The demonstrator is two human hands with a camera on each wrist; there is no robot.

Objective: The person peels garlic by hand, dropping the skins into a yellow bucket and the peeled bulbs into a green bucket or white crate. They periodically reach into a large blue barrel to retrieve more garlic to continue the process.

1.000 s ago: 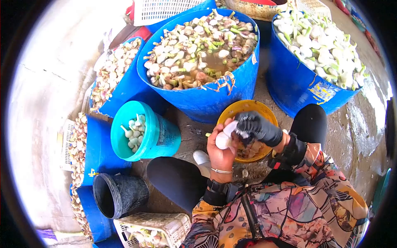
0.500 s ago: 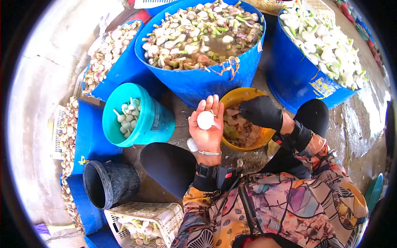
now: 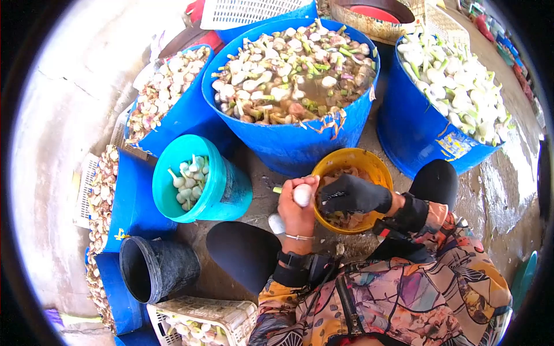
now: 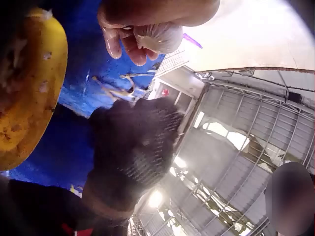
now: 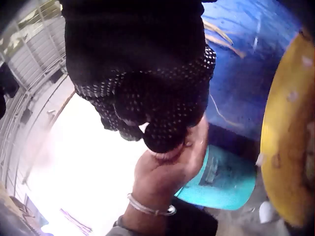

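Observation:
My bare left hand (image 3: 296, 212) grips a white garlic bulb (image 3: 302, 195), its green stem end pointing left. The left wrist view shows the bulb (image 4: 160, 38) against the curled bare fingers. My right hand (image 3: 355, 195), in a black dotted glove, is over the yellow bowl (image 3: 388, 174), close beside the left hand. In the right wrist view the gloved right hand (image 5: 142, 73) has its fingers curled and partly covers the left hand (image 5: 165, 174); nothing can be made out in its grip. Papery peelings (image 3: 352, 221) lie in the bowl.
A turquoise bucket (image 3: 214, 196) with peeled bulbs stands left of the hands. Beyond are large blue tubs (image 3: 300, 144) of garlic, one with water. A black bucket (image 3: 173, 268) and white crate (image 3: 231, 314) stand at lower left; knees flank the hands.
My left hand has gone from a flat palm with the bulb on it to fingers curled round it. The gloved right hand has moved left, closer to the bulb. The head view has shifted.

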